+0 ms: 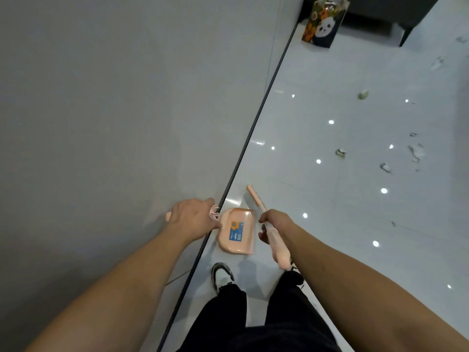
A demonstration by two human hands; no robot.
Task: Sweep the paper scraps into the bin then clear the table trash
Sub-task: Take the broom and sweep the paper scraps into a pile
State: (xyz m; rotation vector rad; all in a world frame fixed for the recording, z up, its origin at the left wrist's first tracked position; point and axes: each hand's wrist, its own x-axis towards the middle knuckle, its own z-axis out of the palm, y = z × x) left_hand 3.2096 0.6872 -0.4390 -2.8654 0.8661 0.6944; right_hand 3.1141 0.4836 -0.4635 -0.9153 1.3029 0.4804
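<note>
Paper scraps (416, 151): scattered on the glossy white floor (330, 110), well apart from the peach dustpan (237, 231), on its far right. Dustpan: hangs by the wall's dark base strip (253, 125), sticker facing up. Left hand (194, 219): knuckles up, fingers curled round the dustpan handle. Right hand (272, 226): gripping the peach brush (256, 198) mid-handle, head pointing away. Patterned bag (323, 21): far beyond the dustpan, against the wall. Open floor lies between dustpan and scraps.

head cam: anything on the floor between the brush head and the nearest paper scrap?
Nothing but bare glossy floor tile with light reflections separates the brush, held in the right hand, from the nearest paper scrap. The head view shows it.
</note>
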